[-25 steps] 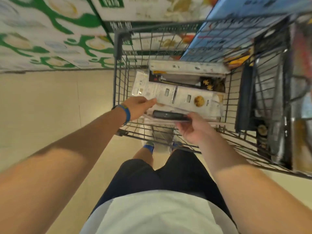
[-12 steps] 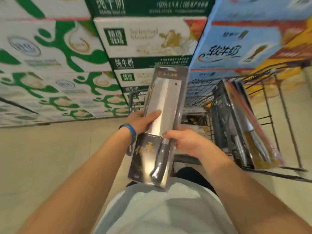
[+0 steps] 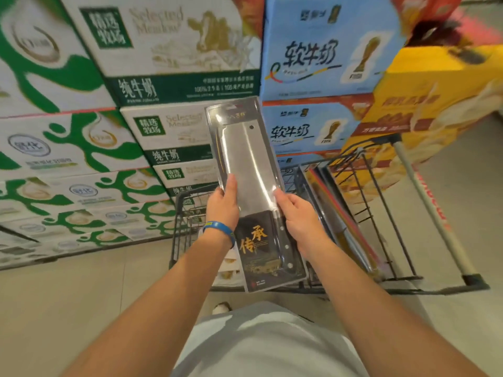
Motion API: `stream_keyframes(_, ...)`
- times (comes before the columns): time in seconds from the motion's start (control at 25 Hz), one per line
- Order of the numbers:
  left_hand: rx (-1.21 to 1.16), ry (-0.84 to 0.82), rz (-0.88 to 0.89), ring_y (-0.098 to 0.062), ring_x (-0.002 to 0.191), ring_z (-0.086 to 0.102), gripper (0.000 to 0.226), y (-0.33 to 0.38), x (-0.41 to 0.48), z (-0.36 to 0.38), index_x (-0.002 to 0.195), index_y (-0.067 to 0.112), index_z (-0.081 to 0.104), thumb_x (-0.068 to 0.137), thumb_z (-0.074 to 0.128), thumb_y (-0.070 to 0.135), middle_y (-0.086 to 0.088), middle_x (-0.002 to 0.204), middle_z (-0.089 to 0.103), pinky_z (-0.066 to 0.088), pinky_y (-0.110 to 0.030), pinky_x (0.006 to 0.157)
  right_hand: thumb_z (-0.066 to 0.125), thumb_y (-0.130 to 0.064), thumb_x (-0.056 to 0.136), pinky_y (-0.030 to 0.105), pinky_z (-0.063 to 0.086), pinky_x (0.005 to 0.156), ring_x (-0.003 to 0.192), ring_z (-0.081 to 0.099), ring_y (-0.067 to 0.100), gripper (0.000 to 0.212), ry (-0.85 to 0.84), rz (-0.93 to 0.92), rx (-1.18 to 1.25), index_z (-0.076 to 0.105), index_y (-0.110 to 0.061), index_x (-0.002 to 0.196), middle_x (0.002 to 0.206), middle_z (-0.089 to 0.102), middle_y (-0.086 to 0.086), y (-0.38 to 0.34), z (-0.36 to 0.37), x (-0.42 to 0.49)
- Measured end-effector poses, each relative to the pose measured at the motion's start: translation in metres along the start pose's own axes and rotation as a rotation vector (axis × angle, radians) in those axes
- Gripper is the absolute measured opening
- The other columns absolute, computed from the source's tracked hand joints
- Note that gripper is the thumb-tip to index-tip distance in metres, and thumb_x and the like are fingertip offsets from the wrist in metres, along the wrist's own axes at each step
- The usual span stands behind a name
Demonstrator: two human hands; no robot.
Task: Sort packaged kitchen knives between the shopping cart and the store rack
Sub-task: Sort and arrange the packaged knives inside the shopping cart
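Packaged cleaver (image 3: 249,164) is upright over the shopping cart (image 3: 175,235), blade at 12 o'clock. Left grip (image 3: 221,205) pinches its 9 o'clock edge, right grip (image 3: 296,219) curls round the 3 o'clock edge. Knife packs (image 3: 337,213) stand in the cart.

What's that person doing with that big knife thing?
A person is holding a packaged cleaver up in front of them with both hands. The left hand grips its left edge and the right hand grips its right edge. It is above a shopping cart, where more flat packages stand on edge. Stacked milk boxes are behind the cart. No store rack shows here.
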State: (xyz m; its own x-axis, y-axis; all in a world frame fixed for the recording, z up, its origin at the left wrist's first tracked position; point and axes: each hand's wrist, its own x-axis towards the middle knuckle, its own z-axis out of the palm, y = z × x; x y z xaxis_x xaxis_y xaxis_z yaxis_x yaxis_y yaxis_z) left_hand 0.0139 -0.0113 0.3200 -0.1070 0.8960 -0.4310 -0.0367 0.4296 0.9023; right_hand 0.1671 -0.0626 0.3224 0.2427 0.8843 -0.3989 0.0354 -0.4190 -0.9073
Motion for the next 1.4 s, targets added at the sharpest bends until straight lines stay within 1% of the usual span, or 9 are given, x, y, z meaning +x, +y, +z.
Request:
stream_keyframes(0.24, -0.265, -0.193, -0.026, -0.035, 0.092, 0.066, 0.063, 0.046, -0.002, 0.028, 0.122, -0.001, 0.061, 0.087, 0.064, 0.051, -0.014, 0.103, 0.069, 0.054, -0.052, 0.086, 0.061, -0.091, 0.067, 0.035, 0.040, 0.062, 0.061, 0.048, 0.018, 0.089, 0.147, -0.182, -0.074, 0.054, -0.002, 0.070, 0.066, 0.050, 0.013, 0.001, -0.050, 0.006)
stream_keyframes(0.4, -0.279, -0.103, 0.183, -0.012, 0.063, 0.065, 0.020, 0.101, 0.009, 0.000, 0.093, 0.019, 0.062, 0.085, 0.073, 0.034, 0.003, 0.074, 0.066, 0.058, -0.033, 0.061, 0.056, -0.093, 0.070, 0.034, 0.040, 0.057, 0.055, 0.050, 0.013, 0.088, 0.087, -0.256, -0.199, 0.052, -0.006, 0.069, 0.061, 0.052, 0.008, 0.011, -0.049, 0.020)
stream_keyframes(0.56, 0.050, 0.138, 0.332, -0.012, 0.051, 0.052, 0.032, 0.080, -0.005, -0.029, 0.066, 0.023, 0.052, 0.096, 0.064, 0.023, 0.008, 0.057, 0.053, 0.051, -0.033, 0.050, 0.064, -0.078, 0.078, 0.030, 0.056, 0.080, 0.095, 0.069, 0.010, 0.052, -0.057, -0.155, -0.189, 0.065, -0.033, 0.104, 0.098, 0.072, -0.010, 0.025, -0.012, 0.032)
stream_keyframes(0.68, 0.131, 0.142, 0.378, -0.021, 0.059, 0.044, 0.028, 0.046, -0.015, -0.048, 0.073, 0.018, 0.048, 0.099, 0.059, 0.019, -0.009, 0.064, 0.047, 0.041, -0.040, 0.053, 0.061, -0.087, 0.066, 0.012, 0.052, 0.067, 0.088, 0.066, -0.007, 0.046, -0.206, -0.067, -0.202, 0.059, -0.055, 0.098, 0.100, 0.070, -0.023, 0.028, 0.024, 0.038)
stream_keyframes(0.8, 0.163, 0.133, 0.386, -0.024, 0.062, 0.046, 0.023, 0.033, -0.016, -0.072, 0.075, 0.023, 0.049, 0.095, 0.060, 0.027, -0.015, 0.068, 0.048, 0.044, -0.044, 0.057, 0.058, -0.082, 0.078, 0.043, 0.050, 0.104, 0.122, 0.061, 0.019, 0.069, -0.223, 0.042, -0.378, 0.054, -0.042, 0.133, 0.140, 0.061, -0.008, 0.035, 0.062, 0.052)
stream_keyframes(0.96, 0.385, 0.125, 0.300, -0.037, 0.076, 0.064, 0.010, -0.006, -0.001, -0.112, 0.094, 0.014, 0.059, 0.090, 0.063, 0.022, -0.021, 0.085, 0.065, 0.058, -0.046, 0.072, 0.037, -0.076, 0.096, 0.043, 0.031, 0.116, 0.148, 0.037, 0.025, 0.076, -0.379, 0.166, -0.480, 0.032, -0.034, 0.158, 0.163, 0.038, -0.006, 0.059, 0.103, 0.051)
stream_keyframes(1.04, 0.656, 0.055, 0.156, -0.032, 0.078, 0.066, 0.013, -0.041, 0.004, -0.133, 0.101, 0.017, 0.062, 0.088, 0.066, 0.016, -0.003, 0.079, 0.068, 0.052, -0.024, 0.065, 0.034, -0.069, 0.101, 0.038, 0.035, 0.109, 0.139, 0.046, 0.024, 0.065, -0.497, 0.239, -0.512, 0.039, -0.033, 0.155, 0.158, 0.045, -0.003, 0.079, 0.115, 0.041)
stream_keyframes(1.24, 1.120, -0.112, 0.030, -0.042, 0.080, 0.065, 0.024, -0.103, 0.023, -0.180, 0.085, 0.011, 0.062, 0.094, 0.055, 0.032, -0.022, 0.086, 0.070, 0.047, -0.040, 0.063, 0.049, -0.057, 0.100, 0.029, 0.042, 0.083, 0.104, 0.052, 0.013, 0.050, -0.521, 0.381, -0.644, 0.058, -0.024, 0.138, 0.125, 0.059, -0.007, 0.139, 0.106, 0.045)
stream_keyframes(1.4, 1.338, -0.001, -0.113, -0.030, 0.059, 0.057, 0.036, -0.087, 0.075, -0.200, 0.071, 0.016, 0.059, 0.090, 0.058, 0.047, -0.017, 0.081, 0.070, 0.035, -0.027, 0.052, 0.048, -0.045, 0.104, 0.031, 0.040, 0.078, 0.091, 0.053, 0.013, 0.035, -0.436, 0.489, -0.878, 0.064, -0.019, 0.121, 0.128, 0.065, 0.009, 0.203, 0.081, 0.075)
